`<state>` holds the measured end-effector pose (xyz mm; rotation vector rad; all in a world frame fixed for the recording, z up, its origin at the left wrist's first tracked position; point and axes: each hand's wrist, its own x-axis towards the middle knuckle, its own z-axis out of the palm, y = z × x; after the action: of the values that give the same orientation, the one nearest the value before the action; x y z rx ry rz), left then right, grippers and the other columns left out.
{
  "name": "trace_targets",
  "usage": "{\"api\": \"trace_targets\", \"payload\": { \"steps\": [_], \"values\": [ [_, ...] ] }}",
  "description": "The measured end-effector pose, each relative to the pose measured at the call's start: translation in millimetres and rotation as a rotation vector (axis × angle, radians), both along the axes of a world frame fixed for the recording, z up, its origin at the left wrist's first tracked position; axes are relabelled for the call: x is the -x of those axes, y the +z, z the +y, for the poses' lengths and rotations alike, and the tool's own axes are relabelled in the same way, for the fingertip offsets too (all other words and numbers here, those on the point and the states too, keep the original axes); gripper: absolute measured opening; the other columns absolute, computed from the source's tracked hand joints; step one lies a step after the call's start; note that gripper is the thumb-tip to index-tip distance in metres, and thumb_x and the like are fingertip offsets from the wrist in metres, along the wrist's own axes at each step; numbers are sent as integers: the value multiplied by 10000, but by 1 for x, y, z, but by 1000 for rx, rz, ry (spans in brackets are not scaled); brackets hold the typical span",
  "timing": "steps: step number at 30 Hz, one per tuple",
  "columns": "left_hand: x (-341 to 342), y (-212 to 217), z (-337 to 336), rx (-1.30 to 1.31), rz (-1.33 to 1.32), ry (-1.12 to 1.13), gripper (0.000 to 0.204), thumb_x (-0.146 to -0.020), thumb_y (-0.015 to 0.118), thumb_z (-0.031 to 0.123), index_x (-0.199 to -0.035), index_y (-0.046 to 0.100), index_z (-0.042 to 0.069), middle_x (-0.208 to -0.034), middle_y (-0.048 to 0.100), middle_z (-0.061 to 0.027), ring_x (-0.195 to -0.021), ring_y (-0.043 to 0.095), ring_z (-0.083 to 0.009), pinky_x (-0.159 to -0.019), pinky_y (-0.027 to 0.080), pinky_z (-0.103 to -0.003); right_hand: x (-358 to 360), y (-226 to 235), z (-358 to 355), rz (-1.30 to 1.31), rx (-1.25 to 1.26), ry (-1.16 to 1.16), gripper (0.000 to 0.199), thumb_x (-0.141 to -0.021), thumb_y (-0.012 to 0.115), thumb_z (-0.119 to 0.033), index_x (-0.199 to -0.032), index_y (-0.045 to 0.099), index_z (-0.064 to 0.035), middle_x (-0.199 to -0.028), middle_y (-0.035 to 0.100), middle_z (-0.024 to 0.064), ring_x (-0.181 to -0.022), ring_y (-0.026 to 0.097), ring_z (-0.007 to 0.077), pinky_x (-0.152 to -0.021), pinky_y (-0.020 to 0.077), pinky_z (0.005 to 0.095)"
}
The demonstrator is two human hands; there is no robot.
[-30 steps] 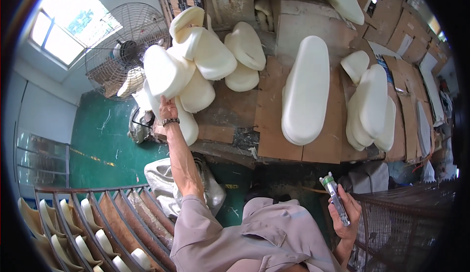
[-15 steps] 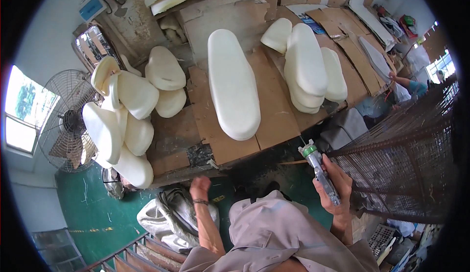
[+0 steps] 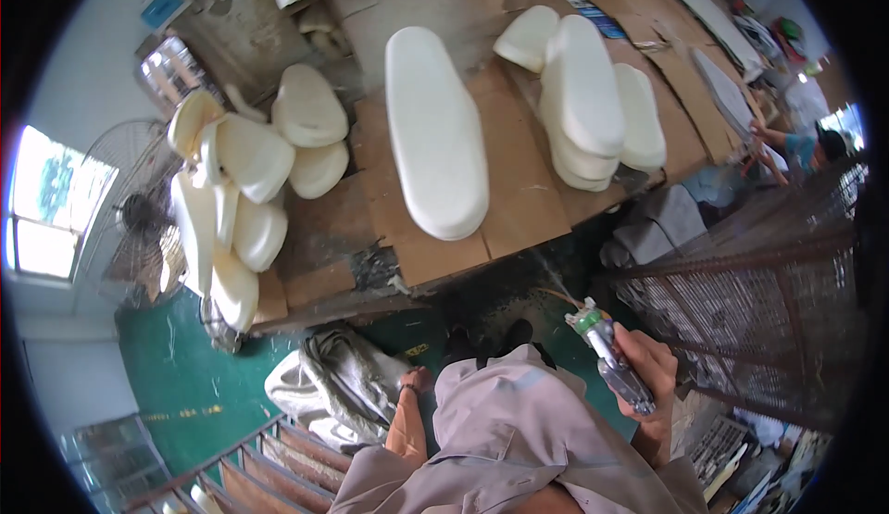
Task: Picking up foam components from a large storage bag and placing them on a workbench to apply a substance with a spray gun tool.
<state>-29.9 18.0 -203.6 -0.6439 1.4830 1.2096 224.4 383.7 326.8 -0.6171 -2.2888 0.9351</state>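
My right hand [image 3: 650, 366] is closed round a spray gun [image 3: 607, 352] with a green collar, held right of my body. A faint mist streaks from its nozzle toward the table edge. My left hand [image 3: 417, 381], a dark band at its wrist, hangs low beside a silvery grey sack [image 3: 338, 384]; its fingers look curled with nothing in them. Ahead, a long cream foam cushion [image 3: 437, 134] lies by itself on the cardboard-covered table [image 3: 523, 181]. Stacked foam cushions [image 3: 585, 88] rest to its right, and a heap of curved foam pieces [image 3: 250, 157] lies to its left.
A large standing fan [image 3: 134, 213] is at the far left, near a window. Metal mesh racking [image 3: 741, 319] rises close to my right arm. Slatted metal bars [image 3: 241, 472] stand at lower left. Another person [image 3: 801, 148] works at the far right.
The view has shifted, so the table sits higher. My left hand has dropped lower and nearer my body. Mist now shows at the spray gun's nozzle, and the right hand has lowered slightly.
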Motion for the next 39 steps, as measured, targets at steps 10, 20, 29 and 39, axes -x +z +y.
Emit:
{"api": "trace_targets", "payload": {
  "steps": [10,20,29,39],
  "values": [
    [28,50,97,32,192,-119,434,-973,621,172,-1349,512,-16,-1126,681,-162,-926,715,-301,-802,608,-418,-22,-13,-3,-82,-2,-142,491,-809,663,-52,-1260,584,123,-1043,675,281,-871,702,371,-788,554,389],
    [7,7,59,8,52,-143,329,-923,630,77,-1237,576,-8,-967,698,-142,-775,711,-276,-653,612,-406,-38,-9,1,17,2,68,461,-820,631,-39,-1273,609,47,-736,583,130,-604,596,251,-521,439,327],
    [3,84,155,-202,301,-4,380,-940,611,59,-1304,528,-11,-1114,690,-165,-930,707,-285,-792,619,-417,-67,-14,-3,-109,3,-121,464,-794,651,-51,-1250,630,32,-720,595,121,-583,590,249,-529,446,341],
    [69,212,327,-755,403,294,489,-938,613,37,-1385,434,-46,-1257,618,-179,-1101,656,-302,-1010,536,-433,-75,-1,-2,-160,61,-20,512,-748,668,-2,-1255,626,50,-758,607,147,-613,588,233,-548,452,332]
  ]
}}
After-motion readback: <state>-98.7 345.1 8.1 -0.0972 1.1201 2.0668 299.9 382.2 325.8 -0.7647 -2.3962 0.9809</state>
